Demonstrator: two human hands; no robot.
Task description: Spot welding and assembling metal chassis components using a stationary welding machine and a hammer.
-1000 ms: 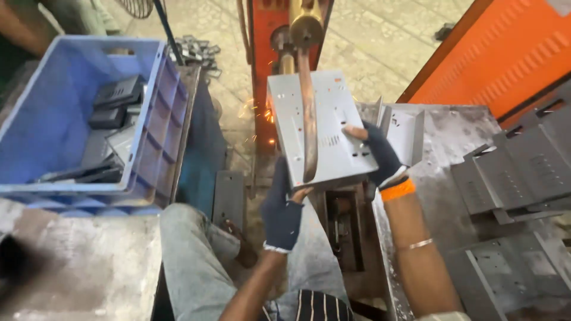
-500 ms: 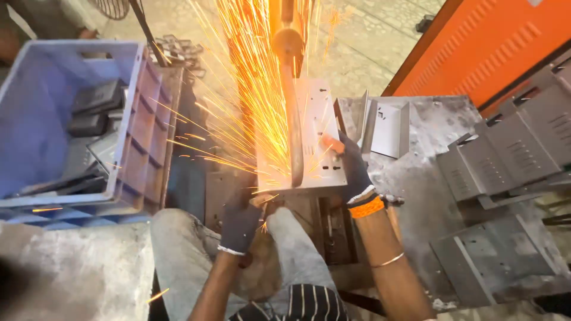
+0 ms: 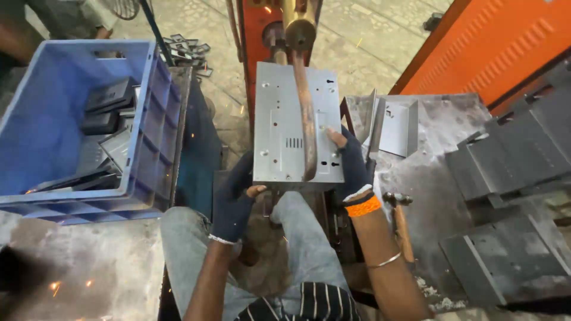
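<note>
At the far left a blue plastic crate [image 3: 151, 119] stands on a rough grey surface, its near long wall running along the left side of the view; dark flat metal parts [image 3: 107, 104] lie stacked inside it against the right wall, some leaning, some flat. Just right of the crate the person's left hand [image 3: 233, 199], in a dark fingerless glove, grips the near left corner of a grey sheet-metal panel [image 3: 276, 137], thumb tip showing on the panel's near edge, fingers curled beneath it; the panel is held roughly level above the person's knees, its far edge close to the orange machine frame [image 3: 253, 35]. A curved copper arm [image 3: 304, 119] comes down from that machine and lies across the panel's top face, right of its middle, hooking at the near edge. The right hand [image 3: 351, 163], gloved likewise with an orange cuff at the wrist, clasps the panel's right edge, one bare fingertip pressed on the top face beside the copper arm. Right of that hand a steel worktable [image 3: 440, 178] carries folded metal brackets [image 3: 395, 125] at its far left corner; a hammer [image 3: 399, 220] lies along its left edge; dark folded plates [image 3: 511, 160] are piled toward its right side; an orange louvred cabinet [image 3: 505, 41] stands beyond the far right corner.
</note>
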